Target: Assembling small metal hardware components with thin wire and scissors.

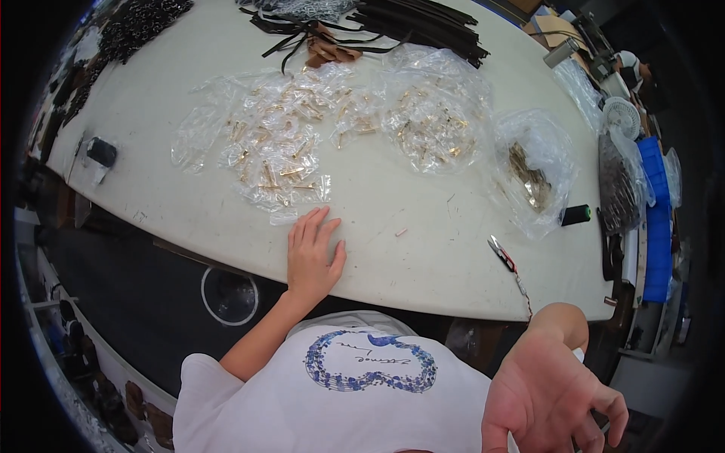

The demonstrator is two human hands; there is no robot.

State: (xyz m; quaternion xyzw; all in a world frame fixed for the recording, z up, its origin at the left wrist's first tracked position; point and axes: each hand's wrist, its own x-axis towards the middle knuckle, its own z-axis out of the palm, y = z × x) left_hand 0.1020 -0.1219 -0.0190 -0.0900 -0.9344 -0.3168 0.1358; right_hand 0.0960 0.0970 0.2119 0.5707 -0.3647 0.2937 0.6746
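On my feed, the left hand (311, 257) lies loosely spread beside clear packets (281, 162), likely light, slippery, best pinched edgewise; the right hand (555, 389) is open, half-curled.

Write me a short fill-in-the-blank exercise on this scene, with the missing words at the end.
1. The person's bare left hand rests palm-____ on the broad white table.
2. The person's bare right hand turns its ____ toward the camera.
3. The small metal snips with red-and-black handles lie to the ____ of the left hand in the picture.
4. The pile of small clear plastic bags with gold-coloured pieces is closer to the ____ hand.

Missing words: down; palm; right; left.
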